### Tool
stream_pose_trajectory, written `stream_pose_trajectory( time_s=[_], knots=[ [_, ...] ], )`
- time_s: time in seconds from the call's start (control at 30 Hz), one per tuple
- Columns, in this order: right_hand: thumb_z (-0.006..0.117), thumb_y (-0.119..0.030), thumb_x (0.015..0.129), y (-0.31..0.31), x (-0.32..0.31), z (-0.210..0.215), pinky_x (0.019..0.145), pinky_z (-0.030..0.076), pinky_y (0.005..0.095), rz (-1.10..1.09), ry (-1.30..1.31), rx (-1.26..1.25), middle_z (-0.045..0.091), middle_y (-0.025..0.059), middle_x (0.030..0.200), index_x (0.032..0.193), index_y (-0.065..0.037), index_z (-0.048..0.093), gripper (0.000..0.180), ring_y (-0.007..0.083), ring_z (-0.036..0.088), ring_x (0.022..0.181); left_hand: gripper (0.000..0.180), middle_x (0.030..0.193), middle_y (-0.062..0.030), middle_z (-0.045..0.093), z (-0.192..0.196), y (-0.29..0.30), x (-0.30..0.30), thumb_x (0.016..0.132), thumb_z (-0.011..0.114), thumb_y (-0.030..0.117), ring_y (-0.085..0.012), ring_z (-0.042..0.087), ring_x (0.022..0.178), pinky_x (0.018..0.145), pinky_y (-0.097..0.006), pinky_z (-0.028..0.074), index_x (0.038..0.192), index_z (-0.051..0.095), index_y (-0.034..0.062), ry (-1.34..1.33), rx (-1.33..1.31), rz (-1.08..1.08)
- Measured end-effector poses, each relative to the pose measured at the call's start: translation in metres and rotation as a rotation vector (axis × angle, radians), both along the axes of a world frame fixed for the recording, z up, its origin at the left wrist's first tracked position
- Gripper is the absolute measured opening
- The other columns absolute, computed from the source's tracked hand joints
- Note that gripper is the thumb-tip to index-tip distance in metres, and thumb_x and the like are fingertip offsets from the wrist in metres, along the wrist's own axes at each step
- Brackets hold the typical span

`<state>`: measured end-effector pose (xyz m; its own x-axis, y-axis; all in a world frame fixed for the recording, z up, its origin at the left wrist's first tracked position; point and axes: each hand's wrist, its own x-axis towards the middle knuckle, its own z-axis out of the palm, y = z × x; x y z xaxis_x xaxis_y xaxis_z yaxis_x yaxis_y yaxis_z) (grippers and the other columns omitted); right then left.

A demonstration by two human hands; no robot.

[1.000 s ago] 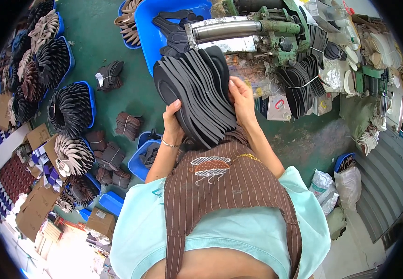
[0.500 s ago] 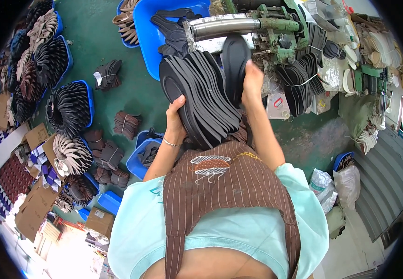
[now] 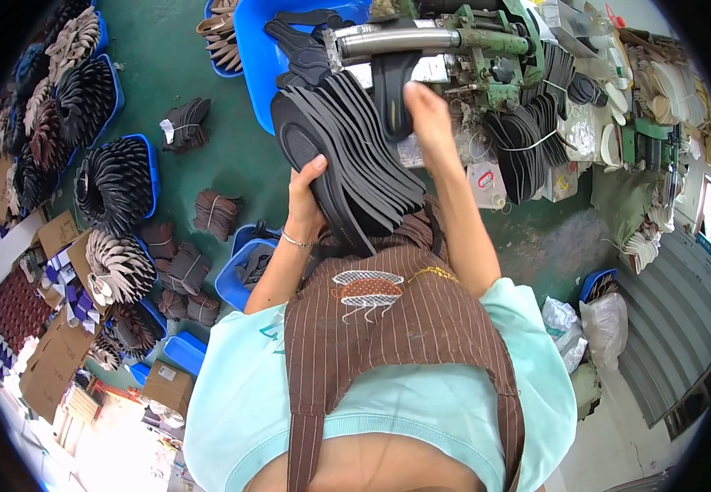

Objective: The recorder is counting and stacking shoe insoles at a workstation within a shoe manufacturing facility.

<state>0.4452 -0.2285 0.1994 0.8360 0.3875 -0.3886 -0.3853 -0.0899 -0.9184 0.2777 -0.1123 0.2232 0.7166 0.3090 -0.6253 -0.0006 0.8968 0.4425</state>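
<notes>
A thick fanned stack of black shoe soles (image 3: 351,156) leans against my apron. My left hand (image 3: 306,193) grips its left side, with the thumb across the front sole. To the right of the stack, my right hand (image 3: 431,119), slightly blurred, holds a single black shoe sole (image 3: 393,94) by its right edge. That sole's far end reaches under the metal roller (image 3: 400,41) of a green machine (image 3: 499,70), where it is hidden. The fingers behind both soles are out of sight.
Behind the stack stands a blue tub (image 3: 258,57) with dark soles inside. Tied bundles of dark soles (image 3: 528,152) lie right of the machine. On the left floor are blue bins of fanned soles (image 3: 113,184), brown bundles (image 3: 216,215) and a smaller blue tub (image 3: 232,287).
My right hand has moved the single sole away from me, and its far end now passes under the roller. The stack in my left hand has shifted slightly left.
</notes>
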Motion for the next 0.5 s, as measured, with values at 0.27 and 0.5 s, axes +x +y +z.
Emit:
stream_pose_trajectory(
  time_s=[0.27,0.5],
  knots=[
    [0.041,-0.016,0.096,-0.018,-0.04,-0.011,0.063,0.035,0.0222,-0.171,0.169,0.042,0.046,-0.0058,0.073,0.075,-0.005,0.05,0.025,0.0047,0.039,0.068,0.05,0.104,-0.0148,0.058,-0.009,-0.002,-0.002,0.074,0.062,0.011,-0.0246,0.062,0.09,0.079,-0.036,0.054,0.119,0.044,-0.0043,-0.014,-0.073,0.047],
    [0.047,-0.029,0.095,-0.007,-0.045,0.024,0.072,0.041,0.0261,0.167,0.212,-0.026,0.053,-0.0049,0.081,0.084,-0.002,0.056,0.03,0.0072,0.046,0.077,0.051,0.105,-0.0152,0.057,-0.005,0.003,0.006,0.074,0.063,0.012,-0.0238,0.062,0.09,0.079,-0.035,0.055,0.119,0.044,-0.0037,-0.012,-0.065,0.039]
  ],
)
